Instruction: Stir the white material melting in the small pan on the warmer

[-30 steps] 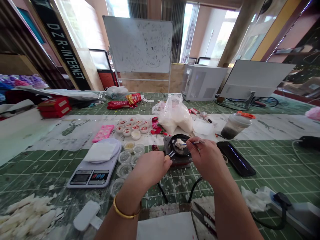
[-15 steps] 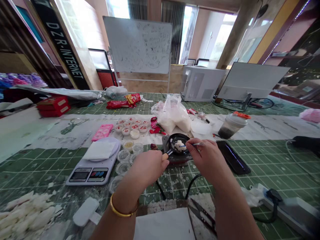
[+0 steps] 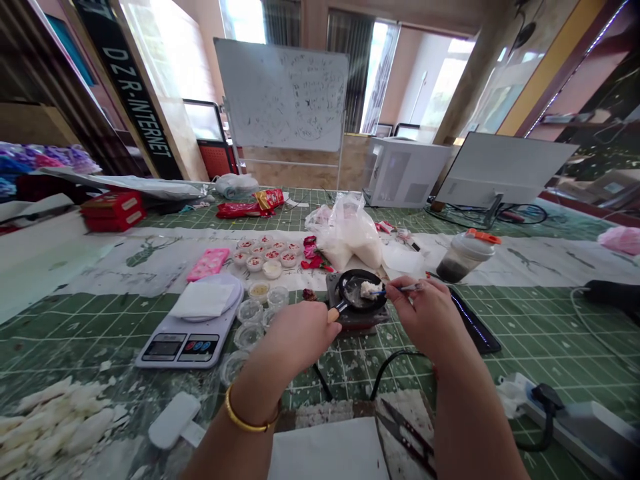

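My left hand is closed round the wooden handle of a small black frying pan. The pan rests on a small dark hot plate. White lumpy material lies on the right side inside the pan, and a clear wet-looking film shows on its left side. Between the fingertips of my right hand is a thin stick with a blue end, which touches the lump. The lower part of the handle is hidden by my left hand.
Several clear cups and filled cups stand left of the pan. Farther left is a kitchen scale. Behind the pan sits a plastic bag of white material. Scissors, a phone and a power strip lie nearer right.
The white lump has shifted right in the pan with the stick, baring more of the pan's left side. My right hand has moved slightly right. My left hand keeps its grip on the handle.
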Demonstrator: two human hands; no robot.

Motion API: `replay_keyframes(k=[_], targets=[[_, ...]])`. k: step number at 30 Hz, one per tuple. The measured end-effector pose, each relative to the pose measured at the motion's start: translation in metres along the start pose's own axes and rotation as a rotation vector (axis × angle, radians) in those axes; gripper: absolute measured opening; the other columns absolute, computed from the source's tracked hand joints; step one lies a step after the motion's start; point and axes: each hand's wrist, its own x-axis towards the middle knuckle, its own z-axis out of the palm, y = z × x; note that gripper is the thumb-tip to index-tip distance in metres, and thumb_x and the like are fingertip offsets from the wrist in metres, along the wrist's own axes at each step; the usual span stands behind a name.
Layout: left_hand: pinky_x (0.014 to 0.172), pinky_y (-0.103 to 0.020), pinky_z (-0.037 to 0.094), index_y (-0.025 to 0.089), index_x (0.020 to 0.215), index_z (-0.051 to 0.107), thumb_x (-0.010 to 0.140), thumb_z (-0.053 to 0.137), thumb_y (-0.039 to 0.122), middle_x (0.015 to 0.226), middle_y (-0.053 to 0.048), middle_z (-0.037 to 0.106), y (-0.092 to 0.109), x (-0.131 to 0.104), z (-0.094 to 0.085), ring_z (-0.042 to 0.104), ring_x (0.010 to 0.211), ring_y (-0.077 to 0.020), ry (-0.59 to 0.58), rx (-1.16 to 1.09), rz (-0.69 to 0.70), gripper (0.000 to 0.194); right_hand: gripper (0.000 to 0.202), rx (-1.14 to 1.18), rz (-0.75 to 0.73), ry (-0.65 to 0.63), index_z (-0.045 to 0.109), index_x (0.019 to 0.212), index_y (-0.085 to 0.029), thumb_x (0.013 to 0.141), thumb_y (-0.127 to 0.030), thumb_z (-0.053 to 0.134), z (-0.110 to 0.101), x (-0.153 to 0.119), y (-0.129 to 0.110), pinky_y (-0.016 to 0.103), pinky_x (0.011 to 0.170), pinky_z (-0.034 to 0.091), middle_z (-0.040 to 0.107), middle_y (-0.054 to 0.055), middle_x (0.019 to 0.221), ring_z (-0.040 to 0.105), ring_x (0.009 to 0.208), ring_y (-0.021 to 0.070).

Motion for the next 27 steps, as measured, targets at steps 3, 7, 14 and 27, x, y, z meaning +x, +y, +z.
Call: replay_keyframes(k=[3,7,14,27], targets=[[0.051,-0.027,0.036,0.019,0.076,0.061,0.083,0.039,0.038,0.075,-0.006,0.066,0.0006,0.0005,0.0011,0.062,0.067,-0.0224,0.012,0.006,0.0,0.03,0.021,0.06,-0.065,-0.022,0.062,0.08,-0.022,0.086,-0.031,0.044,0.001,-0.0005,-0.0018,0.035,0.09,0.033,0.067,0.001,0.071,0.06,0.08,0.0187],[0.052,-0.027,0.037,0.019,0.075,0.061,0.086,0.035,0.034,0.072,-0.006,0.065,-0.0001,0.0024,0.0042,0.062,0.066,-0.0218,0.04,0.037,0.045,0.032,0.021,0.004,-0.024,0.022,0.063,0.082,-0.021,0.086,-0.03,0.044,0.0021,0.0002,0.0013,0.037,0.094,0.031,0.068,0.002,0.073,0.06,0.083,0.0198],[0.052,-0.027,0.039,0.02,0.077,0.063,0.084,0.037,0.032,0.071,-0.006,0.065,0.0009,0.0031,0.0044,0.062,0.064,-0.0211,0.027,0.046,0.033,0.03,0.021,0.112,-0.086,-0.02,0.062,0.081,-0.024,0.086,-0.031,0.043,0.0018,-0.0036,0.0002,0.037,0.102,0.026,0.069,-0.001,0.076,0.061,0.087,0.016],[0.055,-0.028,0.042,0.016,0.079,0.062,0.088,0.03,0.037,0.078,-0.009,0.067,-0.0044,0.0066,0.0034,0.064,0.071,-0.0235,0.084,0.107,-0.093,0.039,0.021,0.084,-0.008,0.021,0.062,0.08,-0.022,0.085,-0.03,0.044,0.0066,-0.0025,-0.0022,0.044,0.109,0.014,0.07,0.001,0.082,0.06,0.095,0.0179]])
